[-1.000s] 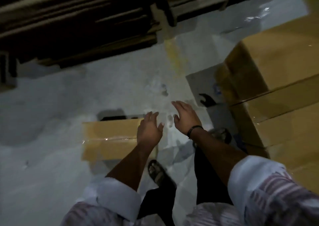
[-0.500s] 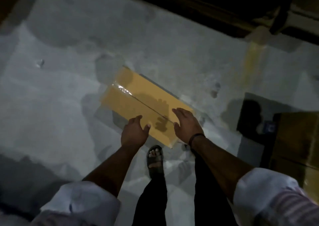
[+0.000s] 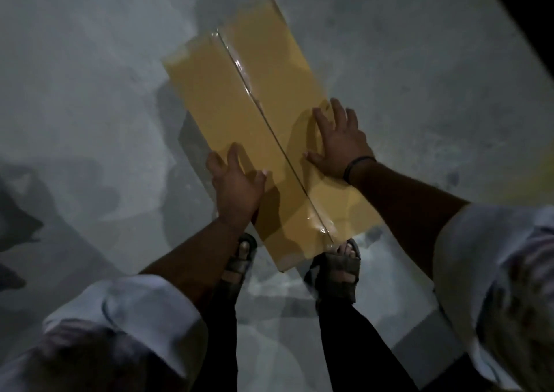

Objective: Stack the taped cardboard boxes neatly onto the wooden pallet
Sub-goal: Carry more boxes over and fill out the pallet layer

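Nearest us, pale rolled sleeves [image 3: 126,307] and dark trousers [image 3: 344,331] lead down to two sandals [image 3: 338,268] planted on the concrete floor [image 3: 90,98]. We judge this to be a stance squared up for a lift.

The taped cardboard box [image 3: 215,107] lies slantwise on that floor. Its near corner sits between the sandals, at the toes of the right one; we cannot tell whether they touch.

Just beyond, both hands are on the box's near half. The left hand [image 3: 236,188] sits at the left long edge with fingers spread wide and thumb on top, clasping nothing. We read it as feeling for the rim so the fingers can drop down the side wall. The right hand [image 3: 338,149], with a dark wristband [image 3: 358,167] behind it, lies flat near the right long edge, fingers fanned and straight. It seems to steady the lid, not grasp it. Neither hand has a hold yet.

Between them a strip of clear tape [image 3: 239,68] runs along the centre seam and glints towards the far end. With the flaps sealed, the lid can bear the palms.

Farther out, the box's far end lies well apart from a dark band [image 3: 527,11] at the floor's far right corner. No pallet shows, so we take the carry and the stacking as yet to come.
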The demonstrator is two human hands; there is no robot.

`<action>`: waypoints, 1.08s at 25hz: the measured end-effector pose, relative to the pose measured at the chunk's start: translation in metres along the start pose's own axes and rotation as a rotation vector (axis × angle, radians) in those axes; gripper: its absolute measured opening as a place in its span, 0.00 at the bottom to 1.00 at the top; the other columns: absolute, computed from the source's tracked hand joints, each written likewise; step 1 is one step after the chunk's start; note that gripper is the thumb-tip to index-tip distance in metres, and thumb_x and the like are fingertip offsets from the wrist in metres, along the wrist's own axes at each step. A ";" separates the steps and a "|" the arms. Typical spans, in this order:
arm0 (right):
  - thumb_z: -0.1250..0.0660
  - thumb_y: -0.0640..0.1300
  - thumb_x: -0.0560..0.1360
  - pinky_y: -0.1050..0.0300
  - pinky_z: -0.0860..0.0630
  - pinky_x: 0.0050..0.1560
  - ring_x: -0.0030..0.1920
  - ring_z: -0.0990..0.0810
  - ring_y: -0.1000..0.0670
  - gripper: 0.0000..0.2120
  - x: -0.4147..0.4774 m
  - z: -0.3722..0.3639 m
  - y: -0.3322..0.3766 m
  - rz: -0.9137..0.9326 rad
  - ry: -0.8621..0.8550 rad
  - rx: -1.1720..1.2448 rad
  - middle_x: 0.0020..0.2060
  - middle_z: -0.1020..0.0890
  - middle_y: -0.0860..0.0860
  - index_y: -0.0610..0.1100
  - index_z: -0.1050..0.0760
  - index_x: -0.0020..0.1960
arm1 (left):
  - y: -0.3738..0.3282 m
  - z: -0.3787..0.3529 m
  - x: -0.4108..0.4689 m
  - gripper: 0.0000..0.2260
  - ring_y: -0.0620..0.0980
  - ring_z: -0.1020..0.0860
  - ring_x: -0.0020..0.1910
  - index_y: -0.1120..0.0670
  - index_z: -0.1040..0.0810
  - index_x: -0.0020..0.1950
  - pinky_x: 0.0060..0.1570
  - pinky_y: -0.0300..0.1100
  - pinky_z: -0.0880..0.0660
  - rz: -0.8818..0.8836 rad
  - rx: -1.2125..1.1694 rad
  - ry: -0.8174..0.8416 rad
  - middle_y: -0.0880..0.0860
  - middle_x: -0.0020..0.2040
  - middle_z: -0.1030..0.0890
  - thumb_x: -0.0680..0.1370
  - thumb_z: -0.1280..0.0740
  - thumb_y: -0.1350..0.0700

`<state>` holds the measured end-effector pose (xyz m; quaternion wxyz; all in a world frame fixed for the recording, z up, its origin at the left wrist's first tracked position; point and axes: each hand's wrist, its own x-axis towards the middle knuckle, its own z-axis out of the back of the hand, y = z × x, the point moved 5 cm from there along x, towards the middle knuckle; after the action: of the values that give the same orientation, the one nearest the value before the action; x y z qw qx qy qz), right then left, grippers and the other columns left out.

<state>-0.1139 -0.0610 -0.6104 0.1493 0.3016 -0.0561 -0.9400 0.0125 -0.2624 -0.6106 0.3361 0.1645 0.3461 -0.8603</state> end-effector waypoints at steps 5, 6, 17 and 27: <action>0.29 0.66 0.71 0.40 0.25 0.63 0.73 0.39 0.35 0.49 0.015 -0.009 0.004 0.049 -0.016 0.029 0.80 0.62 0.47 0.57 0.55 0.80 | 0.007 -0.012 0.014 0.46 0.65 0.38 0.76 0.44 0.46 0.83 0.71 0.57 0.32 0.091 -0.140 -0.032 0.62 0.80 0.47 0.73 0.23 0.41; 0.29 0.68 0.69 0.40 0.25 0.63 0.72 0.39 0.34 0.50 0.011 -0.008 0.006 0.050 -0.010 0.022 0.80 0.62 0.48 0.57 0.55 0.80 | 0.006 -0.009 0.013 0.47 0.65 0.37 0.76 0.44 0.46 0.83 0.71 0.56 0.31 0.135 -0.152 -0.024 0.62 0.80 0.46 0.72 0.23 0.39; 0.38 0.78 0.66 0.40 0.38 0.71 0.72 0.42 0.35 0.47 -0.172 0.112 0.024 -0.168 0.016 0.043 0.80 0.58 0.54 0.64 0.49 0.79 | -0.102 0.119 -0.107 0.48 0.68 0.38 0.73 0.39 0.43 0.81 0.68 0.62 0.32 0.015 0.092 0.212 0.56 0.78 0.44 0.66 0.25 0.29; 0.45 0.84 0.63 0.42 0.36 0.69 0.68 0.37 0.38 0.47 -0.461 0.312 0.067 -0.636 -0.340 0.259 0.78 0.45 0.54 0.63 0.40 0.77 | -0.286 0.303 -0.297 0.49 0.65 0.36 0.71 0.40 0.37 0.79 0.67 0.58 0.29 -0.511 0.307 0.326 0.57 0.76 0.40 0.62 0.26 0.25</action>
<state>0.0775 0.0253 -0.0902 -0.2007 0.1601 -0.1018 -0.9611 0.0132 -0.1858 -0.1051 0.0213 0.2566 0.2917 -0.9212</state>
